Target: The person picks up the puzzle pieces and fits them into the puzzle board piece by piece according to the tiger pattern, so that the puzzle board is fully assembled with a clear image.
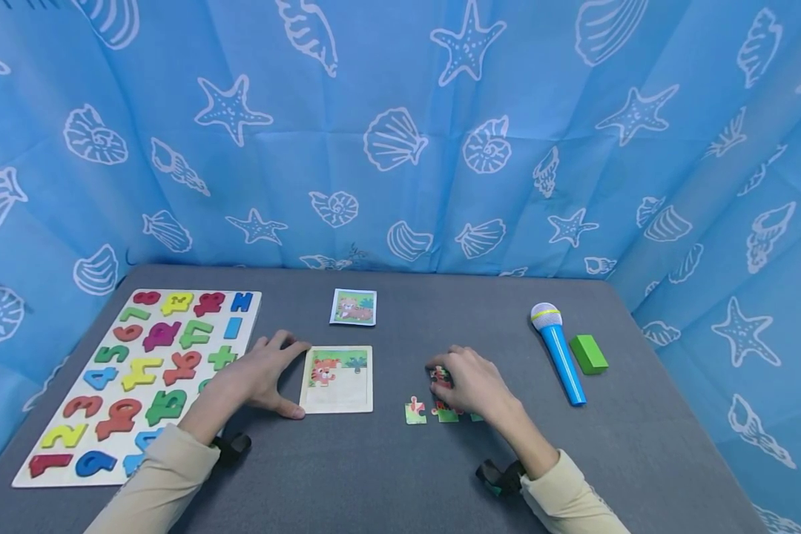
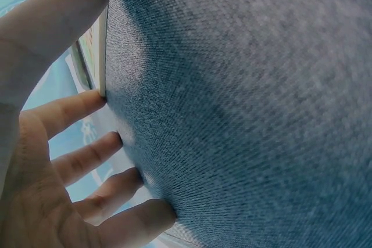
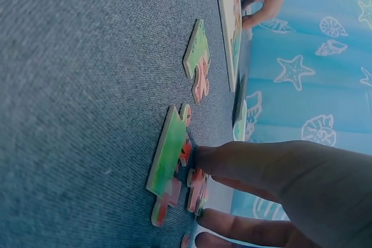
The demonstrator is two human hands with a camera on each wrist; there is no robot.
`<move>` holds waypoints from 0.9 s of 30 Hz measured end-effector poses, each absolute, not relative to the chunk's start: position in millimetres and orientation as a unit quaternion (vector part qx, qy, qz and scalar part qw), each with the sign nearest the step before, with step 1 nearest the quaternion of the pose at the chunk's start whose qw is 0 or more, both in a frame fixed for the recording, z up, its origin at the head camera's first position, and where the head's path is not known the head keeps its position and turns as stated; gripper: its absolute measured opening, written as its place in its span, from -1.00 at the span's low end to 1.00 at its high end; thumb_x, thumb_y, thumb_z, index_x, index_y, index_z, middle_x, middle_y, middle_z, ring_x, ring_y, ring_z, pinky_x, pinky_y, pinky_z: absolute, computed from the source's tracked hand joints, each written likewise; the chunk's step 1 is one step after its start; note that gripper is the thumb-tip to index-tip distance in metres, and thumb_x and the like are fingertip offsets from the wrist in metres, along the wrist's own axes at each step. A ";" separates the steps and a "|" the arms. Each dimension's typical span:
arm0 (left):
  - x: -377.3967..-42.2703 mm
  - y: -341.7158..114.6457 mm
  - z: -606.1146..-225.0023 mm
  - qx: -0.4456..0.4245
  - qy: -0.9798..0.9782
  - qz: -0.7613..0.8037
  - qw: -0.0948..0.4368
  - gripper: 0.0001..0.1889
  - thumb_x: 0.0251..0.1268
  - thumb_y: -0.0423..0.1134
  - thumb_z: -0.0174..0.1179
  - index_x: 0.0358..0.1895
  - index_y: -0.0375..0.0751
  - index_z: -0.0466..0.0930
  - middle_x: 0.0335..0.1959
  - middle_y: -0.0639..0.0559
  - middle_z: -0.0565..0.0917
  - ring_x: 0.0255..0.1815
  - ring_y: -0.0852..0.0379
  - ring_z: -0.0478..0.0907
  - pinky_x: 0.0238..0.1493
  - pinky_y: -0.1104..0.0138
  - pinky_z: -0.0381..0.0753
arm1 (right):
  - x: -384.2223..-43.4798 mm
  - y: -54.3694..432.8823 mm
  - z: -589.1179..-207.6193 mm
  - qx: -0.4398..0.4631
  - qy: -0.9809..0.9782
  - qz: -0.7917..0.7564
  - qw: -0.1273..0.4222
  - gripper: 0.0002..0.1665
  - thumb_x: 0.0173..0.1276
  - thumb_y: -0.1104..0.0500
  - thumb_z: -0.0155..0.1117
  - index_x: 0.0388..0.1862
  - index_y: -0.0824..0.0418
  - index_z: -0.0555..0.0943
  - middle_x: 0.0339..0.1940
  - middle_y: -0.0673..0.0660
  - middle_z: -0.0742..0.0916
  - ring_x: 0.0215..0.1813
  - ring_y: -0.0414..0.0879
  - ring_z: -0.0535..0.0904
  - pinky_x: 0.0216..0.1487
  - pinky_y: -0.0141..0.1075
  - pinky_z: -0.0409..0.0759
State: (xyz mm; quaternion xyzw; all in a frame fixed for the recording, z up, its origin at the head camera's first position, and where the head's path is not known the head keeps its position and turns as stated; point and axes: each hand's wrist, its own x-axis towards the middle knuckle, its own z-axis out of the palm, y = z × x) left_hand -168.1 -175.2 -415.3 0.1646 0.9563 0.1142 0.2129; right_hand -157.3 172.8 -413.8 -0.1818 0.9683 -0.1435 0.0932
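My left hand [image 1: 265, 374] is at the left side of a square wooden puzzle tray [image 1: 340, 407], its spread thumb and index finger touching the left corners. A tiger picture piece [image 1: 323, 371] lies inside the tray at upper left. In the right wrist view, my right hand [image 3: 273, 184] pinches a small red and pink jigsaw piece [image 3: 196, 190] between thumb and fingers. Beside it lies a green-edged piece [image 3: 167, 155], and further off a loose green and pink piece [image 3: 197, 56]. The right hand partly hides the pieces below it in the head view.
Above the tray lies a small picture card [image 1: 354, 307]. A white number board [image 1: 116, 356] with coloured numerals fills the table's left. On the right are a blue toy microphone [image 1: 561, 356] and a green block [image 1: 589, 354]. A blue seashell-print curtain [image 1: 400, 185] hangs behind the table.
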 end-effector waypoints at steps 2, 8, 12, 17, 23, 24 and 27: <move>-168.7 -175.0 -415.0 0.161 0.957 0.112 0.214 0.18 -0.19 0.37 0.57 0.56 0.01 0.23 0.51 -0.27 0.25 0.36 -0.32 0.32 0.21 -0.30 0.51 | -157.7 172.3 -413.9 -0.181 0.968 -0.146 0.091 -0.65 0.30 0.11 0.49 0.06 0.13 0.76 -0.04 0.15 0.76 -0.02 0.04 0.65 -0.15 -0.04 0.65; -168.9 -174.1 -415.3 0.161 0.957 0.112 0.216 0.18 -0.19 0.36 0.57 0.56 0.01 0.24 0.51 -0.28 0.26 0.35 -0.31 0.33 0.20 -0.30 0.51 | -157.8 170.3 -413.2 -0.179 0.967 -0.160 0.087 -0.68 0.29 0.12 0.49 0.01 0.14 0.77 -0.01 0.17 0.78 0.04 0.07 0.66 -0.08 0.01 0.67; -168.4 -174.5 -416.4 0.159 0.956 0.117 0.216 0.16 -0.19 0.34 0.58 0.55 0.01 0.25 0.50 -0.27 0.27 0.33 -0.30 0.34 0.20 -0.30 0.51 | -157.4 168.3 -412.8 -0.188 0.963 -0.174 0.085 -0.73 0.28 0.14 0.49 -0.04 0.14 0.79 -0.15 0.15 0.76 -0.16 -0.06 0.57 -0.27 -0.18 0.56; -167.3 -174.6 -417.0 0.158 0.956 0.122 0.214 0.16 -0.20 0.33 0.59 0.54 0.00 0.27 0.50 -0.28 0.27 0.32 -0.30 0.34 0.19 -0.30 0.51 | -155.0 166.1 -412.4 -0.199 0.959 -0.189 0.076 -0.76 0.28 0.16 0.47 -0.07 0.16 0.80 -0.23 0.12 0.73 -0.26 -0.12 0.45 -0.35 -0.29 0.41; -167.5 -175.3 -418.4 0.157 0.956 0.125 0.213 0.15 -0.19 0.32 0.60 0.54 0.00 0.27 0.50 -0.28 0.27 0.34 -0.31 0.33 0.19 -0.31 0.51 | -154.9 162.1 -411.6 -0.203 0.959 -0.186 0.069 -0.73 0.28 0.12 0.47 -0.05 0.13 0.80 -0.21 0.11 0.74 -0.24 -0.13 0.47 -0.29 -0.27 0.46; -167.6 -175.5 -418.6 0.158 0.956 0.125 0.212 0.15 -0.19 0.31 0.60 0.54 -0.01 0.27 0.50 -0.28 0.27 0.33 -0.31 0.33 0.19 -0.31 0.51 | -155.1 161.2 -410.9 -0.203 0.959 -0.187 0.070 -0.73 0.28 0.12 0.46 -0.04 0.13 0.80 -0.22 0.11 0.74 -0.24 -0.13 0.46 -0.30 -0.28 0.45; -167.6 -175.7 -418.5 0.159 0.956 0.125 0.211 0.15 -0.19 0.31 0.60 0.54 -0.01 0.27 0.50 -0.28 0.27 0.34 -0.31 0.34 0.19 -0.31 0.51 | -154.9 158.3 -409.5 -0.205 0.958 -0.186 0.069 -0.72 0.27 0.13 0.46 -0.04 0.14 0.80 -0.23 0.10 0.72 -0.26 -0.13 0.44 -0.35 -0.32 0.40</move>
